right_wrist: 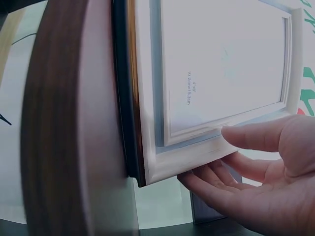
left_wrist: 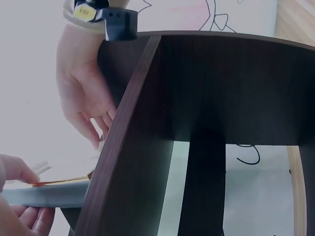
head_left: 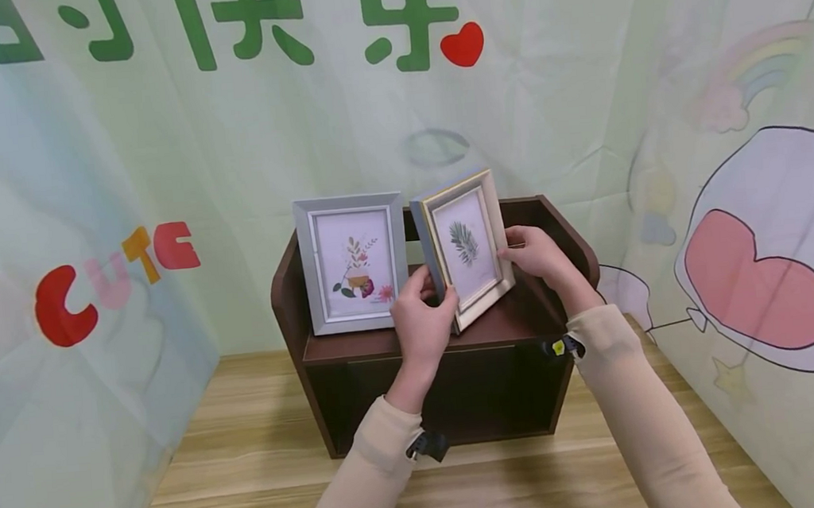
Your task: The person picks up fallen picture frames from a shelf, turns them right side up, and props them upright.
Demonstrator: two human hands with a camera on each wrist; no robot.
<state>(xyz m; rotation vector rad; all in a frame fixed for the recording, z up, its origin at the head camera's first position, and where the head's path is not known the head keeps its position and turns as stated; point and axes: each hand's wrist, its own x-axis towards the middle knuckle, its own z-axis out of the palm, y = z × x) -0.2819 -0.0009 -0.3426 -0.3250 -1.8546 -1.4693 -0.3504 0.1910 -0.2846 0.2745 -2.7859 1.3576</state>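
Note:
Both hands hold a cream picture frame (head_left: 464,245) with a green leaf print, a thin gold edge and a grey side. It leans over the right part of a dark brown shelf's top (head_left: 484,324), tilted and turned. My left hand (head_left: 422,316) pinches its lower left edge, thumb in front. On the right edge, my right hand (head_left: 539,255) grips it; the right wrist view shows the thumb on the front of the picture frame (right_wrist: 187,152) and fingers behind. A grey picture frame (head_left: 311,269) with a flower print stands upright to the left.
The shelf has raised sides (head_left: 571,241) and an open lower compartment (head_left: 440,399). It stands on a wood-grain table (head_left: 248,426). Printed cloth (head_left: 227,156) with green characters and balloons hangs behind and on both sides.

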